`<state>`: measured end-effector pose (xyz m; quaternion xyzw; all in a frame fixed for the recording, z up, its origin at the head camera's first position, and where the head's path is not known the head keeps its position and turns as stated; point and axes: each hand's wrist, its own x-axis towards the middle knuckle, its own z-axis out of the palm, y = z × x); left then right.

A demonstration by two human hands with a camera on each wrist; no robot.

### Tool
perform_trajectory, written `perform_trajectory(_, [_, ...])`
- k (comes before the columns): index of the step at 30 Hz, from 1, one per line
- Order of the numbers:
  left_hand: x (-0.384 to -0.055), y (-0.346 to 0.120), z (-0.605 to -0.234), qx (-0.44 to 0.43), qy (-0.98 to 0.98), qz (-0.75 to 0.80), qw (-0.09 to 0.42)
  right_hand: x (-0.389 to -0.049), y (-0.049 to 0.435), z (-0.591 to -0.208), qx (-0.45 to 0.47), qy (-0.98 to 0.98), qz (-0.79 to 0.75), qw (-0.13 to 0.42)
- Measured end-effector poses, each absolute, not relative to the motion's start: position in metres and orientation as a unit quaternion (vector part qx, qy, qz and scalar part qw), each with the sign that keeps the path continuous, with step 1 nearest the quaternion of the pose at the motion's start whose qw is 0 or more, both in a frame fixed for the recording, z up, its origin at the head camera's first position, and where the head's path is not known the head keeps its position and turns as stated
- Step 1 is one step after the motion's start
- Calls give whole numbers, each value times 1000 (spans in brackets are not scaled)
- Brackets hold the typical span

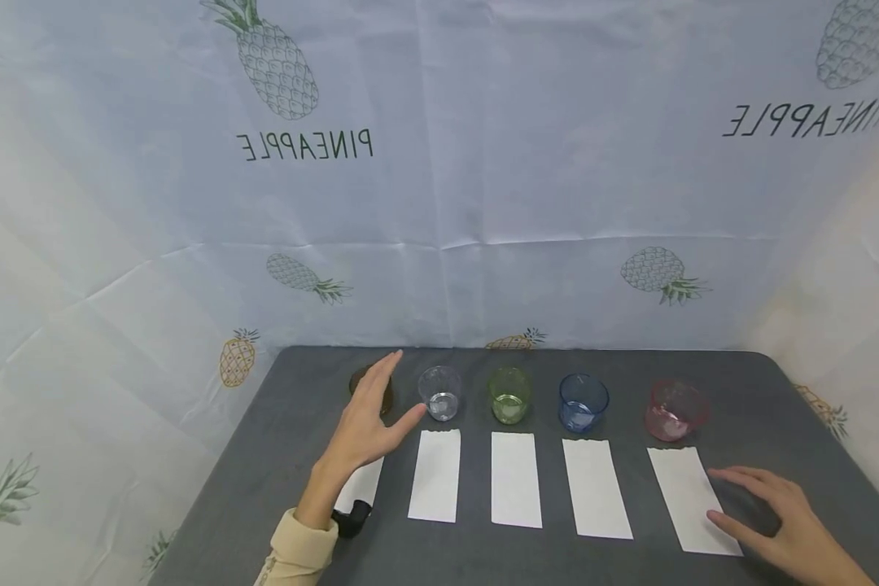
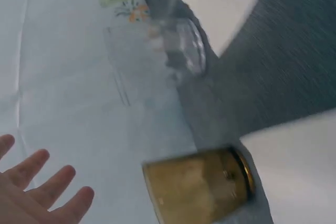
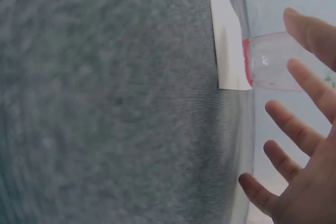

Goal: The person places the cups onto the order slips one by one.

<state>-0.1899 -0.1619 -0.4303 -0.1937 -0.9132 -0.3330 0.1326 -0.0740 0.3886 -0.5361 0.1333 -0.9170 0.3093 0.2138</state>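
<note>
Across the back of the dark table stand a brown glass (image 2: 202,184), a clear glass (image 1: 440,393), a green glass (image 1: 509,395), a blue glass (image 1: 583,402) and a pink glass (image 1: 675,410). My left hand (image 1: 366,430) is raised in front of the brown glass, mostly hiding it in the head view; its fingers are extended and hold nothing. At the right, my right hand (image 1: 787,521) hovers by the white paper (image 1: 692,500) in front of the pink glass. Its fingers are spread and empty.
A white paper strip lies before each glass, including one (image 1: 435,476) by the clear glass and one (image 1: 516,480) by the green. Behind the grey table (image 1: 542,561) hangs a white cloth (image 1: 483,187) printed with pineapples. A black band (image 1: 352,518) is at the left wrist.
</note>
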Motion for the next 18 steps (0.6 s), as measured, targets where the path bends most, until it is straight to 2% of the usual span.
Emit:
perform_trajectory(4, [-197,-138,-427,-215,-893,-373,127,-73,388,-539,118,-923,319,180])
perform_trajectory(11, [-209,-91,-421,-242,-872,-417,90,-73,391,-540,110,-928,318,157])
perform_trajectory(18, [-221,-56,-414,-263,-857,-440,46,-69,397,-539,71,-946,303,89])
